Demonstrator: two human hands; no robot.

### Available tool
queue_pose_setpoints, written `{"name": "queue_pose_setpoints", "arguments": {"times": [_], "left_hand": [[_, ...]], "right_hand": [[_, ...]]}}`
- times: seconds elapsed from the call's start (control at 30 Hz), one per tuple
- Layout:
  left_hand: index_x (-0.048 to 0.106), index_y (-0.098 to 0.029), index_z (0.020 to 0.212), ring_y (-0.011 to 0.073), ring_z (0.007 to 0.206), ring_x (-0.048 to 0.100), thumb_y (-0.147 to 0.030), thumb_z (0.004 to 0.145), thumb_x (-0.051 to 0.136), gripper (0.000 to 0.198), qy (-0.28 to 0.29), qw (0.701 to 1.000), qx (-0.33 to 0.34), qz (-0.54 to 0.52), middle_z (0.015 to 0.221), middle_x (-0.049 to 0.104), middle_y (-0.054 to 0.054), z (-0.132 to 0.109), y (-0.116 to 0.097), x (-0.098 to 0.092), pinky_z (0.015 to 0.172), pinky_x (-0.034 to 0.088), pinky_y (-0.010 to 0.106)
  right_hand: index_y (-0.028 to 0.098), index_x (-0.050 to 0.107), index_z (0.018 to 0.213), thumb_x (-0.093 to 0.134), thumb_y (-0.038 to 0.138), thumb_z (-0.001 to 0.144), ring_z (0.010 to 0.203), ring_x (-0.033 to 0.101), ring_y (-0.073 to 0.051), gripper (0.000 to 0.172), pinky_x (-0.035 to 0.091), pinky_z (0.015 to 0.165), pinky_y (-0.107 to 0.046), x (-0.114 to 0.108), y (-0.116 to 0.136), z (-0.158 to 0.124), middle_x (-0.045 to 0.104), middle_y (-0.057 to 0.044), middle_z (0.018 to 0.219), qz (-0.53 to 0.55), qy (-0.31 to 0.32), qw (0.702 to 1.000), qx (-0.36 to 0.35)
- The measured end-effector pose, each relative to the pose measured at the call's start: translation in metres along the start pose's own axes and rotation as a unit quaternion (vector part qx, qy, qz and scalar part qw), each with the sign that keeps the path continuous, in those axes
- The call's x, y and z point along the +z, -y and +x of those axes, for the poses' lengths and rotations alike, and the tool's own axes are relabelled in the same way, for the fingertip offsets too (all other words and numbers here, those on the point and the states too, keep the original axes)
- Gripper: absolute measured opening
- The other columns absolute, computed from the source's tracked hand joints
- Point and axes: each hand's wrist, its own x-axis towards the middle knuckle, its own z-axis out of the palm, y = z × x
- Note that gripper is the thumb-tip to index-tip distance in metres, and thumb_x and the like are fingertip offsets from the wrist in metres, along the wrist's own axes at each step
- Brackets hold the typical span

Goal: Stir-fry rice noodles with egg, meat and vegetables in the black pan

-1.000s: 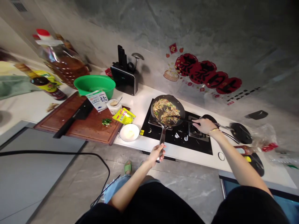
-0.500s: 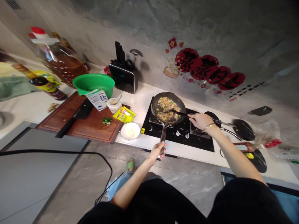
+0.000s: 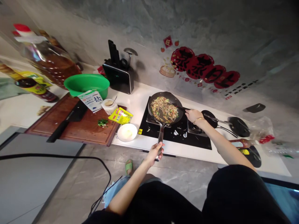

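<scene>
A dark frying pan (image 3: 179, 117) stands on the left burner of the black gas hob (image 3: 196, 143). Spread across its base is a stir-fry (image 3: 161, 107) with pale strands and green bits. My left hand (image 3: 155, 153) is closed around the pan's metal handle, near its end. With my right hand (image 3: 194, 116) I grip a black spatula (image 3: 181, 108) by its handle; its head reaches into the food and is partly hidden there. Left of the hob sits a white bowl (image 3: 121, 133) with a little pale yellow residue.
On the wooden cutting board (image 3: 90, 130) lie a cleaver (image 3: 76, 112), chopped greens (image 3: 102, 122) and a yellow packet (image 3: 121, 115). A green basin (image 3: 100, 84) and a knife block (image 3: 119, 77) stand behind. Beyond the right burner are a black lid (image 3: 239, 127) and a sauce bottle (image 3: 240, 143).
The food, earlier parted into two heaps, now spreads over the pan's base. My right hand and the spatula have shifted within the pan. The whole view has moved slightly.
</scene>
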Motion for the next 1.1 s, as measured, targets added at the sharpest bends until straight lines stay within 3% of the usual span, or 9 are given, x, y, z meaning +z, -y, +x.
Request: {"name": "queue_pose_setpoints", "arguments": {"times": [0.17, 0.27, 0.37, 0.5, 0.6, 0.73, 0.97, 1.1], "left_hand": [[0.053, -0.014, 0.092, 0.0051, 0.034, 0.039, -0.057, 0.073, 0.059, 0.048, 0.003, 1.0, -0.005, -0.002, 0.06, 0.049, -0.004, 0.001, 0.001, 0.0, 0.031, 0.025, 0.02], [0.053, -0.015, 0.092, 0.0051, 0.034, 0.039, -0.056, 0.073, 0.059, 0.046, 0.006, 1.0, -0.007, -0.003, 0.06, 0.048, -0.004, 0.001, 0.001, 0.0, 0.031, 0.025, 0.02], [0.052, -0.015, 0.091, 0.0052, 0.034, 0.039, -0.056, 0.074, 0.059, 0.046, 0.006, 1.0, -0.004, -0.002, 0.06, 0.049, -0.004, 0.001, 0.001, -0.001, 0.031, 0.025, 0.02], [0.052, -0.015, 0.091, 0.0051, 0.034, 0.039, -0.056, 0.074, 0.059, 0.046, 0.003, 1.0, -0.004, -0.001, 0.059, 0.048, -0.004, 0.001, 0.001, -0.001, 0.031, 0.025, 0.019], [0.053, -0.014, 0.091, 0.0052, 0.034, 0.039, -0.056, 0.073, 0.059, 0.046, 0.002, 1.0, -0.001, 0.002, 0.059, 0.048, -0.004, 0.0, 0.0, -0.001, 0.031, 0.025, 0.02], [0.053, -0.014, 0.091, 0.0052, 0.034, 0.039, -0.056, 0.073, 0.06, 0.046, 0.004, 1.0, -0.007, 0.001, 0.059, 0.048, -0.004, 0.0, -0.002, -0.001, 0.031, 0.024, 0.02], [0.053, -0.014, 0.091, 0.0051, 0.034, 0.039, -0.055, 0.074, 0.059, 0.044, 0.005, 1.0, -0.014, -0.005, 0.059, 0.048, -0.004, 0.0, -0.001, -0.001, 0.032, 0.024, 0.02], [0.053, -0.014, 0.091, 0.0052, 0.034, 0.039, -0.055, 0.073, 0.06, 0.045, 0.003, 1.0, -0.009, -0.003, 0.06, 0.049, -0.004, 0.0, -0.001, -0.001, 0.032, 0.023, 0.02]], "right_hand": [[0.027, 0.065, 0.115, 0.049, 0.036, 0.086, 0.101, 0.061, -0.026, 0.034, 0.045, 0.085, -0.036, -0.04, -0.076, -0.015, 0.066, -0.006, 0.113, 0.017, 0.058, 0.997, -0.046], [0.031, 0.065, 0.115, 0.056, 0.036, 0.082, 0.099, 0.062, -0.028, 0.034, 0.046, 0.085, -0.04, -0.051, -0.094, -0.023, 0.067, -0.006, 0.111, -0.016, 0.08, 0.994, -0.068], [0.03, 0.063, 0.118, 0.053, 0.036, 0.083, 0.098, 0.063, -0.028, 0.036, 0.047, 0.085, -0.04, -0.033, -0.079, -0.021, 0.068, -0.006, 0.108, -0.019, 0.055, 0.995, -0.082], [0.025, 0.06, 0.122, 0.043, 0.038, 0.088, 0.105, 0.061, -0.022, 0.04, 0.045, 0.093, -0.034, 0.007, -0.035, 0.003, 0.065, -0.003, 0.115, 0.097, -0.057, 0.992, -0.059], [0.021, 0.058, 0.125, 0.039, 0.036, 0.09, 0.109, 0.059, -0.02, 0.042, 0.043, 0.096, -0.031, 0.023, 0.0, 0.022, 0.062, -0.004, 0.12, 0.153, -0.082, 0.984, -0.038], [0.023, 0.059, 0.124, 0.041, 0.035, 0.089, 0.104, 0.061, -0.021, 0.041, 0.045, 0.092, -0.031, 0.009, 0.016, 0.013, 0.065, -0.005, 0.116, 0.124, -0.045, 0.989, -0.066], [0.036, 0.061, 0.119, 0.045, 0.04, 0.086, 0.09, 0.064, -0.022, 0.036, 0.046, 0.076, -0.031, -0.048, -0.022, -0.056, 0.07, -0.002, 0.104, -0.043, 0.03, 0.989, -0.14], [0.035, 0.055, 0.126, 0.038, 0.04, 0.091, 0.089, 0.063, -0.022, 0.039, 0.044, 0.071, -0.03, -0.038, 0.002, -0.038, 0.068, -0.007, 0.104, -0.09, -0.04, 0.984, -0.152]]}}
